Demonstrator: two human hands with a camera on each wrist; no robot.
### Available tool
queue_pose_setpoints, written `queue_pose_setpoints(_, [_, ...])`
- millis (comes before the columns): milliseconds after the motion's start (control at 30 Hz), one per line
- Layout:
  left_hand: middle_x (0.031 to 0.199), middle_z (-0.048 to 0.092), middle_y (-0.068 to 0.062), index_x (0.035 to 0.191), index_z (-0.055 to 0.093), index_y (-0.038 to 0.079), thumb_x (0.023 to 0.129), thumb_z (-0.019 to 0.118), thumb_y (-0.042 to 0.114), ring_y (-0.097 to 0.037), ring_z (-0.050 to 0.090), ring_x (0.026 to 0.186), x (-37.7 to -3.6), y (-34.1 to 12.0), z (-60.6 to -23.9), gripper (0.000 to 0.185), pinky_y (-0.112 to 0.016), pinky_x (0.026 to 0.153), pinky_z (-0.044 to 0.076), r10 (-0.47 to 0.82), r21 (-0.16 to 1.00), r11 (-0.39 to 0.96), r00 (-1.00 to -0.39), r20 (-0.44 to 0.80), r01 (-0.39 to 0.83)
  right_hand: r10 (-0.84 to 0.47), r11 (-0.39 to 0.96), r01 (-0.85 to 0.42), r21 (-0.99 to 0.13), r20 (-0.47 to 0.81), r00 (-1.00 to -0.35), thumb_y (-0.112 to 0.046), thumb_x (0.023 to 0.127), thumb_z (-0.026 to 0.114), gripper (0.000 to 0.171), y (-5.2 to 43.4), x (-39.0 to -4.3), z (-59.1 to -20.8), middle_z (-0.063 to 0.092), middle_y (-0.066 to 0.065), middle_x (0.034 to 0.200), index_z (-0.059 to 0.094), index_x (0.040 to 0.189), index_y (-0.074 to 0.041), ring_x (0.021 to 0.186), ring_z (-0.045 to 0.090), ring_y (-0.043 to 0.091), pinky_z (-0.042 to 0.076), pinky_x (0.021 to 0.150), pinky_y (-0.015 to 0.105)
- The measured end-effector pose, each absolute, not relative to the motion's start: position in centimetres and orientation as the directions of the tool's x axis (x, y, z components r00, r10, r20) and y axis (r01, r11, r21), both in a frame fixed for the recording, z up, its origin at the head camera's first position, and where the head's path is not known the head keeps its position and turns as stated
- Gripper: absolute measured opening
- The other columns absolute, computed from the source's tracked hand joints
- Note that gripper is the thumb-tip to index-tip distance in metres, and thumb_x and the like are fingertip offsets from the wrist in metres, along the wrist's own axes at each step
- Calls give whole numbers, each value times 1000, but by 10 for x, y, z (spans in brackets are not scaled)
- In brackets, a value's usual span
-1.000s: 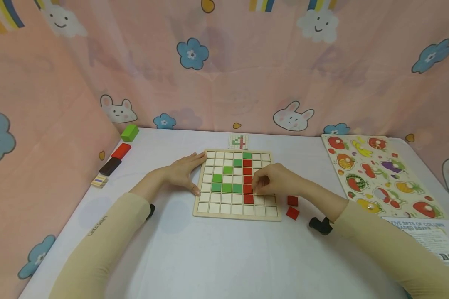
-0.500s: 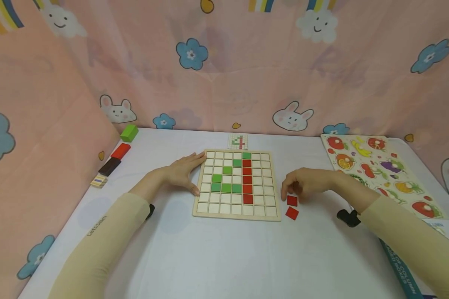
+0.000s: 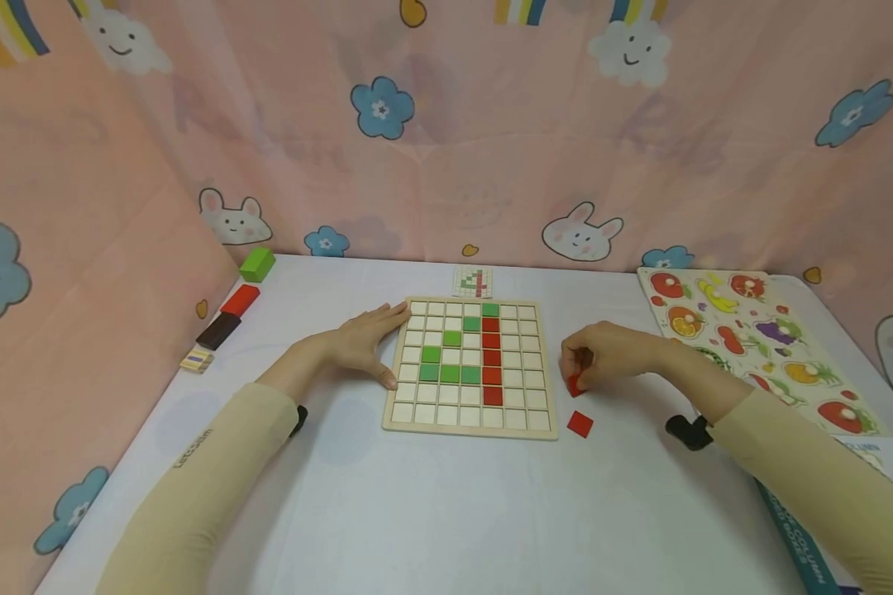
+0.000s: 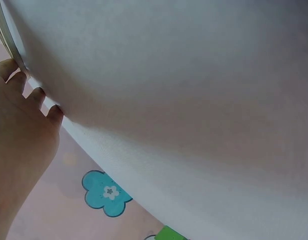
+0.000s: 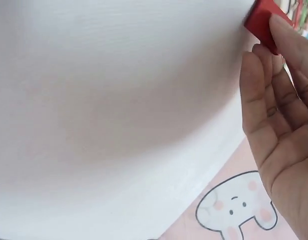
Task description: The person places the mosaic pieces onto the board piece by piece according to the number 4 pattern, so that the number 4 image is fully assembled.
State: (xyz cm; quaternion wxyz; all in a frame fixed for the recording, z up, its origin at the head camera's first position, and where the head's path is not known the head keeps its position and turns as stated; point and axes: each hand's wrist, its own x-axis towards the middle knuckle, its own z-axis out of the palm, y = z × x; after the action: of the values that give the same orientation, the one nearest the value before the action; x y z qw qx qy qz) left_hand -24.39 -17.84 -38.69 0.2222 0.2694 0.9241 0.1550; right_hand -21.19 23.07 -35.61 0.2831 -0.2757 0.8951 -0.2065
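A wooden grid board [image 3: 469, 435] lies mid-table, with green tiles [image 3: 451, 374] in a stepped shape and a column of red tiles [image 3: 492, 358]. My left hand [image 3: 360, 340] rests against its left edge, thumb and fingers spread straight; the left wrist view shows the fingertips along the board's side. Right of the board, my right hand [image 3: 603, 355] pinches a red square tile [image 5: 266, 22] between thumb and fingers, also partly visible under the fingers in the head view. A second loose red tile [image 3: 580, 424] lies on the table just nearer to me.
Behind the board lies a small pattern card [image 3: 474, 282]. At the left edge are a green block [image 3: 257, 264], a red block [image 3: 241, 299], a black block [image 3: 219, 330] and striped pieces [image 3: 197, 360]. A fruit puzzle board [image 3: 759, 347] and a boxed set [image 3: 796, 537] sit right.
My right hand has moved from the board's red column rightward to the loose red tiles and now lifts one in a pinch. The left hand has stayed still.
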Motion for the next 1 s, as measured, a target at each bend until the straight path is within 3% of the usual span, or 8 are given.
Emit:
queue_pose_setpoints(200, [170,-2,0,160,9,14,66,85,56,-32,-1,158,-245,-178,-388,129,-58,127,6,568,403,807,-756,-327,432,-603,695,-301,-653,-302,-738,-10,86,72,10,209,-211,-353,66,1,86,68,95,-12,83,58,16,53,73,23])
queue_pose_setpoints(467, [170,-2,1,161,8,16,66,85,57,-32,-1,158,-244,-178,-389,129,-59,127,7,567,401,807,-758,-322,433,-672,587,-297,-753,-249,-697,-10,87,73,8,162,-188,-360,69,1,86,70,95,-10,81,62,14,55,74,21])
queue_pose_setpoints(733, [170,-2,0,160,8,14,66,85,57,-32,-1,158,-244,-177,-388,129,-58,127,6,570,400,805,-756,-321,438,-631,641,-358,-679,-201,-749,-11,83,78,7,143,-173,-371,70,-4,75,72,81,-15,69,60,8,55,65,20])
queue_pose_setpoints(1000, [170,-1,0,160,9,14,66,85,55,-32,-1,158,-243,-178,-387,128,-57,128,6,564,399,809,-761,-321,432,-668,623,-469,-626,-115,-735,-12,81,80,8,140,-169,-376,70,-9,73,75,78,-16,68,59,3,54,63,18])
